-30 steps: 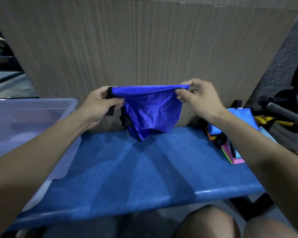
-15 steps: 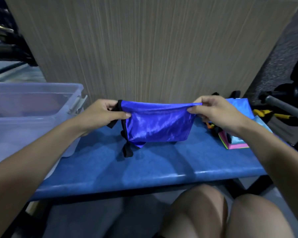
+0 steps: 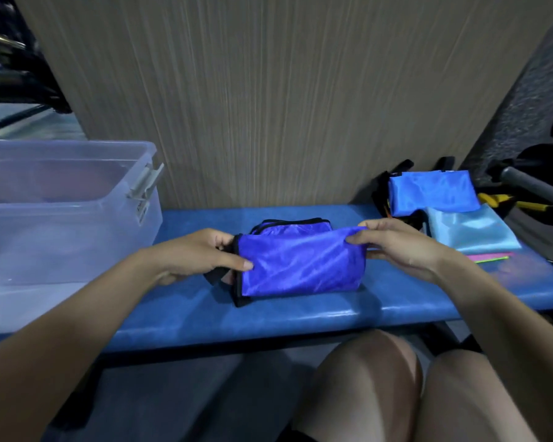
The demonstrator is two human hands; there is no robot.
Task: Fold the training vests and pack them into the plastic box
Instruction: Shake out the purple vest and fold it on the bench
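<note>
Lowering from mid-air, the folded blue vest (image 3: pixel 300 269) now rests on the tabletop (image 3: pixel 300 314), both hands (image 3: pixel 201 253) (image 3: pixel 396 247) pinching its ends; ready for boxing.

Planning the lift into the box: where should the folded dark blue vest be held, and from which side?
Judging by its pose, hold the dark blue vest at its two short ends, coming in from left and right, where left hand and right hand already pinch it; that should keep the fold closed.

Left of the left hand (image 3: pixel 192 255), the plastic box (image 3: pixel 77 218) runs off the picture's edge, its contents only a haze through the wall. Beyond the right hand (image 3: pixel 399 247), the pile of folded vests (image 3: pixel 434 194) hides its lower layers, and the grey handle (image 3: pixel 533 186) past it is cut off.
</note>
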